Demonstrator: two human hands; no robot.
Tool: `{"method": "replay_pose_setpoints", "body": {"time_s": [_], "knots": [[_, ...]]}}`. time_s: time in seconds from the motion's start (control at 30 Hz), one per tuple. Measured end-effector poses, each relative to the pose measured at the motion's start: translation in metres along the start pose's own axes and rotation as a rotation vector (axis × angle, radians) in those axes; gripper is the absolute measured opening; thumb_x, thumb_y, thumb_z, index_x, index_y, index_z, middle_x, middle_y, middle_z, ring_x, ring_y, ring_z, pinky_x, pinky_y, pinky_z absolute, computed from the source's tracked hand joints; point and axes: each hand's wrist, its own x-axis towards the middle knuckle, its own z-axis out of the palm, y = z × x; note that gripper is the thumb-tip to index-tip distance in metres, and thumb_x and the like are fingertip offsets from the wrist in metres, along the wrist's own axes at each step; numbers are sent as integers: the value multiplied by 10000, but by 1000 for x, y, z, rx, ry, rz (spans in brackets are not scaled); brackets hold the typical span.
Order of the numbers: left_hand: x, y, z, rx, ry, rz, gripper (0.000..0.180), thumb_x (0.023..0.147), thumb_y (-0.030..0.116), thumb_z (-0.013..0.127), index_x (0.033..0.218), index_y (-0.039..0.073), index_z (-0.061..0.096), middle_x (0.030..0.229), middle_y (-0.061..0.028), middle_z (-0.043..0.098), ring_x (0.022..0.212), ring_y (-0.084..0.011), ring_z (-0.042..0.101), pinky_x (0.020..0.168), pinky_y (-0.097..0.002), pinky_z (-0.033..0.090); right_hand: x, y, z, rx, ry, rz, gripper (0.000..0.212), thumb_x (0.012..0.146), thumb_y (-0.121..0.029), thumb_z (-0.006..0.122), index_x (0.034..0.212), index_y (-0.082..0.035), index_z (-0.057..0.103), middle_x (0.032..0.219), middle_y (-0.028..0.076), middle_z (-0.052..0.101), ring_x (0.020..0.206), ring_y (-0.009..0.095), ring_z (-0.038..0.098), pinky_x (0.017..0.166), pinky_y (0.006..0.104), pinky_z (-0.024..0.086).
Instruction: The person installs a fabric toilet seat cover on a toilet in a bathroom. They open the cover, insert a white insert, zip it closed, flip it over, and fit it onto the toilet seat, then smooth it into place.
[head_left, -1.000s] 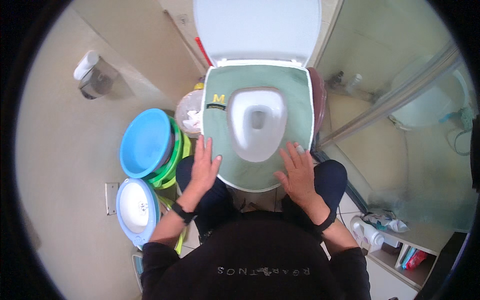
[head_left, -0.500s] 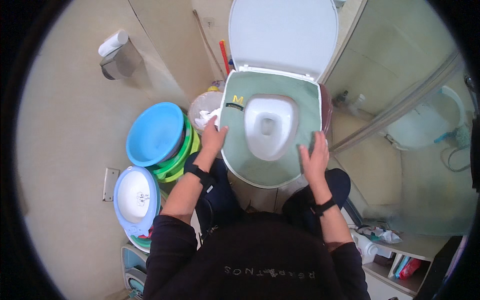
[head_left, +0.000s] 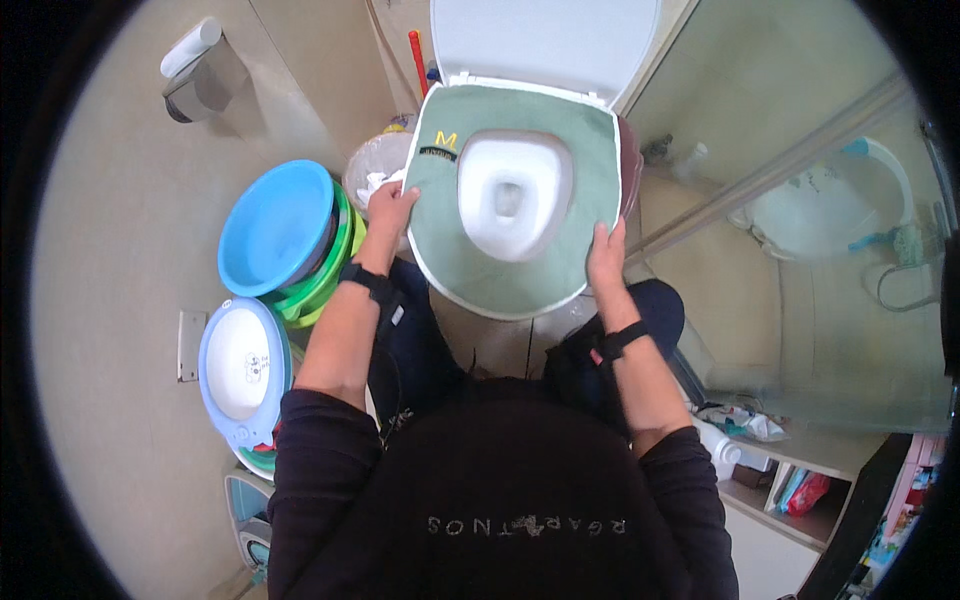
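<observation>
A pale green toilet seat cover [head_left: 455, 255] with white edging lies over the toilet seat, around the open white bowl [head_left: 540, 185]. At its left edge, my left hand [head_left: 390, 208] is closed with the thumb on the fabric and the fingers curled at the side. My right hand [head_left: 606, 258] grips the opposite edge, thumb on top, its other fingers partly hidden beyond the rim. The white toilet lid [head_left: 545, 45] stands raised behind the seat.
Left of my arm are stacked basins, a blue one [head_left: 275, 230] on top, and a pale blue and white basin [head_left: 240, 360]. A lined waste bin [head_left: 372, 158] holds white tissue. To the right are a glass shower screen [head_left: 820, 330] and a low shelf [head_left: 800, 455].
The view has shifted, so the toilet sits higher and further left in the picture. My hands have closed on the cover's side edges; the right hand's fingers were spread before.
</observation>
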Motion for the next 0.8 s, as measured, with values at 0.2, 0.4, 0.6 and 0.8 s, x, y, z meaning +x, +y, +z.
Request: {"method": "replay_pose_setpoints", "body": {"time_s": [0.2, 0.4, 0.6, 0.8], "knots": [[-63, 24, -56, 586, 32, 505, 648, 801, 383, 719, 1249, -56, 560, 1122, -210, 653, 1068, -358, 618, 935, -421, 479, -36, -37, -85, -630, -229, -334, 642, 889, -382, 613, 1377, -4, 438, 1354, 231, 514, 1250, 383, 491, 1026, 441, 390], [-150, 29, -83, 982, -85, 556, 305, 791, 301, 665, 985, 66, 680, 1040, -130, 648, 1010, -350, 586, 882, -446, 474, -73, -40, -137, -957, -197, -598, 367, 830, -291, 661, 1130, -79, 655, 1224, 92, 606, 1119, 303, 550, 954, 454, 417], [-154, 46, -64, 1093, -240, 711, 291, 711, 328, 678, 753, 46, 621, 836, -144, 590, 856, -354, 558, 761, -468, 463, -62, -29, -121, -1087, -264, -523, 248, 806, -283, 652, 951, -82, 644, 1026, 107, 603, 997, 312, 556, 837, 460, 440], [-117, 39, -62, 1015, -617, 715, 383, 747, 458, 673, 671, 82, 675, 711, -82, 590, 776, -286, 559, 733, -402, 428, -37, -13, -121, -1078, -418, -460, 171, 779, -253, 658, 825, -89, 655, 898, 104, 608, 901, 307, 573, 789, 440, 443]]}}
